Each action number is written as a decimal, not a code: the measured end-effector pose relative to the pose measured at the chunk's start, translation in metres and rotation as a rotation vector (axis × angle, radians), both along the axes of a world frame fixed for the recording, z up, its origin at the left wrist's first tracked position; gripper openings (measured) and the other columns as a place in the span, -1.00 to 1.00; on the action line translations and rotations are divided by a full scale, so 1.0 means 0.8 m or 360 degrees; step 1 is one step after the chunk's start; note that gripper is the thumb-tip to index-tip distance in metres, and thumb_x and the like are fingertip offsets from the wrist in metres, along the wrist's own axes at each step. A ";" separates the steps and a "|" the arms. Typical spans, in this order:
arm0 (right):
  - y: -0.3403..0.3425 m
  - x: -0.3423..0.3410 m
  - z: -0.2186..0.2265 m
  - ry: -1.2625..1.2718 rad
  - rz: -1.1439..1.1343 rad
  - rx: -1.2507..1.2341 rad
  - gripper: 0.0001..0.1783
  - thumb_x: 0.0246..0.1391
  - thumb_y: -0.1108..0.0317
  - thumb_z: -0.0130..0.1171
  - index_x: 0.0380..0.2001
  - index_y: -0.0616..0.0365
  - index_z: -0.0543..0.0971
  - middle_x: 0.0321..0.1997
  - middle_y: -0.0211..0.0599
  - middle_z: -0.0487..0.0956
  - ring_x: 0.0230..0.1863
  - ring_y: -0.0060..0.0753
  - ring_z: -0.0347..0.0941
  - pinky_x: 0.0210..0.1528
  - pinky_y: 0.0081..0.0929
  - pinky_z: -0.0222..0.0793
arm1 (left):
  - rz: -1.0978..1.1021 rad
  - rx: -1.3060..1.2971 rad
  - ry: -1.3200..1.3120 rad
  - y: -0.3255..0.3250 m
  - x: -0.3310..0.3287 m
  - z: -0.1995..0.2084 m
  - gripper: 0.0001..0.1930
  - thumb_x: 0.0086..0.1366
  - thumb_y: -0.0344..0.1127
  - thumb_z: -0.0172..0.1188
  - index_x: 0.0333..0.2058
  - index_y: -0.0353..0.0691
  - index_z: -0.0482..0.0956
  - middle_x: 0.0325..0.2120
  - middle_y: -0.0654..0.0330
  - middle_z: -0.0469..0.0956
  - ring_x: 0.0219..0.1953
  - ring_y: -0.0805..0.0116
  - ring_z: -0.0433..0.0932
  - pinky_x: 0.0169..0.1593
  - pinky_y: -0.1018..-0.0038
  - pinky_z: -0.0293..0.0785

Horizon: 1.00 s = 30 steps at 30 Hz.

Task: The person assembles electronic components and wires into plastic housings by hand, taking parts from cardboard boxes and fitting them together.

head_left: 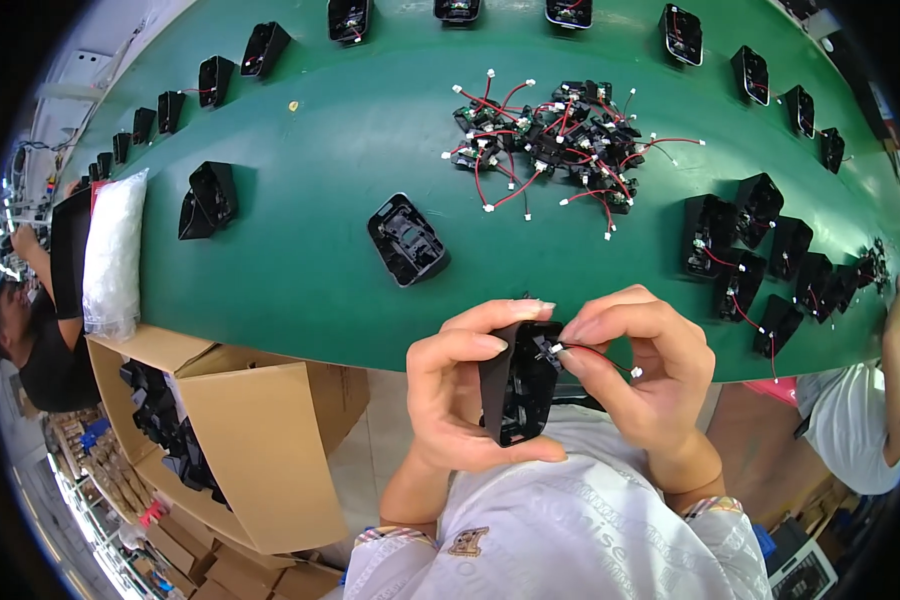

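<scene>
Near the table's front edge, my left hand is closed around a black plastic housing, its open side turned up and to the right. The fingers lie over its top edge and the thumb presses its lower end. At the housing's upper right, my right hand pinches a thin red-and-black wire lead between thumb and forefinger. A white connector hangs from the lead's free end. Whether the lead is joined to a part inside the housing I cannot tell.
On the green table lie an open black housing, another housing and a pile of small black wired parts. Housings cluster at right; others line the far side. A cardboard box stands left, and people sit at both sides.
</scene>
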State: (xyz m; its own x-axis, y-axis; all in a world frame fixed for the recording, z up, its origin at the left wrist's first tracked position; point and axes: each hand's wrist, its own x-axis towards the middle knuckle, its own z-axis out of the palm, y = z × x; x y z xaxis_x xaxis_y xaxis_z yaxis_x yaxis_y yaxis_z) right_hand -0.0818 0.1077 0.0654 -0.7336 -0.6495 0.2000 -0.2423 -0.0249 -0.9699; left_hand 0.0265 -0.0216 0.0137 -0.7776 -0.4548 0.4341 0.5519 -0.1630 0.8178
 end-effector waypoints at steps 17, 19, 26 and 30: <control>-0.003 0.008 0.016 0.0405 0.0173 -0.0090 -0.71 -0.22 0.67 0.42 -0.45 0.10 0.56 -0.37 -0.34 0.67 -0.44 -0.45 0.48 -0.38 -0.55 0.40 | 0.0180 -0.0205 -0.0015 -0.001 -0.005 -0.001 0.11 -0.34 -0.12 0.70 0.19 -0.24 0.21 0.08 -0.26 0.40 0.12 -0.01 0.48 0.11 0.22 0.51; -0.003 0.014 0.010 0.0301 0.0147 -0.0143 -0.70 -0.21 0.68 0.40 -0.45 0.09 0.53 -0.37 -0.32 0.66 -0.44 -0.47 0.47 -0.36 -0.54 0.38 | 0.0150 -0.0176 0.0039 -0.003 -0.008 0.000 0.11 -0.34 -0.09 0.69 0.18 -0.26 0.21 0.09 -0.28 0.39 0.13 0.00 0.47 0.10 0.23 0.52; -0.006 0.014 0.003 0.0189 0.0251 -0.0141 -0.68 -0.18 0.62 0.39 -0.38 0.12 0.48 -0.39 -0.27 0.65 -0.40 -0.44 0.50 -0.28 -0.50 0.36 | 0.0332 -0.0587 0.0039 -0.012 -0.011 -0.001 -0.01 -0.28 0.13 0.60 0.07 -0.35 0.41 0.03 -0.28 0.44 0.00 0.02 0.55 -0.02 0.30 0.59; 0.010 0.005 0.016 0.0150 0.0385 -0.0132 -0.60 -0.20 0.55 0.43 -0.24 0.20 0.50 -0.31 -0.22 0.65 -0.33 -0.38 0.52 -0.23 -0.49 0.39 | 0.0500 -0.0683 -0.0092 -0.017 -0.007 0.013 -0.03 -0.35 0.27 0.55 -0.04 -0.37 0.54 -0.01 -0.21 0.47 -0.14 0.10 0.60 -0.11 0.35 0.61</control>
State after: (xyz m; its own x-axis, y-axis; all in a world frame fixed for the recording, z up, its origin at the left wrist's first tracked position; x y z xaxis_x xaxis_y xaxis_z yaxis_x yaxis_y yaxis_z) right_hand -0.0780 0.1153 0.0785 -0.5347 -0.7821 0.3200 -0.3087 -0.1717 -0.9355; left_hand 0.0207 -0.0350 0.0245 -0.6609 -0.4605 0.5926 0.4722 0.3585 0.8053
